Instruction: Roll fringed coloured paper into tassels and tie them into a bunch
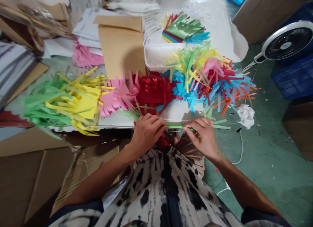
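Note:
At the table's front edge, my left hand (149, 131) and my right hand (202, 135) are closed on a narrow rolled strip of green fringed paper (176, 126). Its loose green fringes stick out past both hands. Just beyond my left hand lies red fringed paper (155, 90), with pink fringed paper (117, 96) to its left. Yellow fringed paper (85, 101) and green fringed paper (46, 100) lie farther left. Blue fringed paper (190, 93) is beyond my right hand. My fingertips curl over the strip and partly hide it.
A brown envelope (121, 48) and a white tray (156, 57) stand behind the paper. Stacked multicoloured fringed sheets (184, 26) lie at the back. A fan (288, 41) and a blue crate (295, 75) are at the right. Cardboard (22, 168) is at lower left.

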`<state>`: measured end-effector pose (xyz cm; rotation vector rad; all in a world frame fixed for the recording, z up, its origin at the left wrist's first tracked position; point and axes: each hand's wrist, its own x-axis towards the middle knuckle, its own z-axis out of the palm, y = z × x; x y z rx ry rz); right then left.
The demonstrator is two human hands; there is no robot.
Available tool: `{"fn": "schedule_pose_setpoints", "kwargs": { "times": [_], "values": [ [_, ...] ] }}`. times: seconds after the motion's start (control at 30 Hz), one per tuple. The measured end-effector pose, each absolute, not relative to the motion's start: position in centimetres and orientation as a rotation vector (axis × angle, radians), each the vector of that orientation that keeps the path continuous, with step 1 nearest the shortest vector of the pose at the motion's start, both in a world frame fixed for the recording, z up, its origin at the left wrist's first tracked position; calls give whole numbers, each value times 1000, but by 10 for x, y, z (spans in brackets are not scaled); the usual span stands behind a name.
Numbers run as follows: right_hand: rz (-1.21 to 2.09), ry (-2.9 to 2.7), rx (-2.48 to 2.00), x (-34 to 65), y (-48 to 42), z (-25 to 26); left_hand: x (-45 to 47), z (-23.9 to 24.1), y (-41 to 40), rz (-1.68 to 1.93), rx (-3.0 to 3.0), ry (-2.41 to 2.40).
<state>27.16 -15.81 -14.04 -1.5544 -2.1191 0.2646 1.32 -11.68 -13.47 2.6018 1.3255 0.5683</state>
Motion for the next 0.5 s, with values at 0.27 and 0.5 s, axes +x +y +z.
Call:
{"fn": "schedule_pose_setpoints", "kwargs": {
  "times": [0.27,0.5],
  "values": [
    [157,-2205,-1716,263,-153,-139,10,-133,-107,407,2623,1464],
    [-174,-2308,-1545,251,-161,-140,23,-131,-106,621,2808,1112]
  ]
}}
